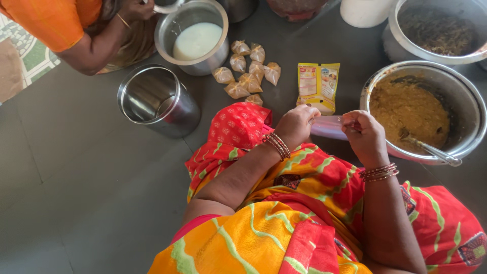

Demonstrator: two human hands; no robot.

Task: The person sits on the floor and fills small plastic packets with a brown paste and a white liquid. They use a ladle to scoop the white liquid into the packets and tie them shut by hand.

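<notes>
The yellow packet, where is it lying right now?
In the head view the yellow packet lies flat on the grey floor, just beyond the person's left hand, between the cluster of small tied pouches and the big pot of yellow-brown food.

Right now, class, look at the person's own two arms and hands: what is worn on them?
Both arms are bare of sleeves. The left hand has a stack of thin reddish-gold bangles at the wrist, and the right hand wears a matching stack. No rings, watch or gloves can be made out.
</notes>
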